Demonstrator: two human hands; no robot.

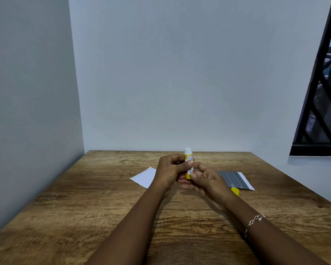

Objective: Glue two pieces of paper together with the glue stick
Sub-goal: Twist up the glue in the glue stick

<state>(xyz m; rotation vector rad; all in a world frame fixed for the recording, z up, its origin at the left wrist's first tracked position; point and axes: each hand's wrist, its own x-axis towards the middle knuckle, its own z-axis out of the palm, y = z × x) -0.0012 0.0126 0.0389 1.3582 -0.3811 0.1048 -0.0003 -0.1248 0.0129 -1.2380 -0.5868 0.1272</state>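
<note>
An uncapped yellow glue stick (188, 156) stands upright above the table, its white glue tip showing at the top. My left hand (170, 170) grips its body from the left, thumb across the label. My right hand (205, 178) pinches the yellow base from the right. A white piece of paper (144, 177) lies flat to the left, partly hidden by my left hand. A dark grey lined piece of paper (235, 179) lies to the right, behind my right wrist. The yellow cap (235, 191) rests at that paper's near edge.
Everything sits on a wooden table (103, 207) pushed into a corner of grey walls. A black barred window (321, 92) is at the upper right. A thin bracelet (253, 223) circles my right forearm.
</note>
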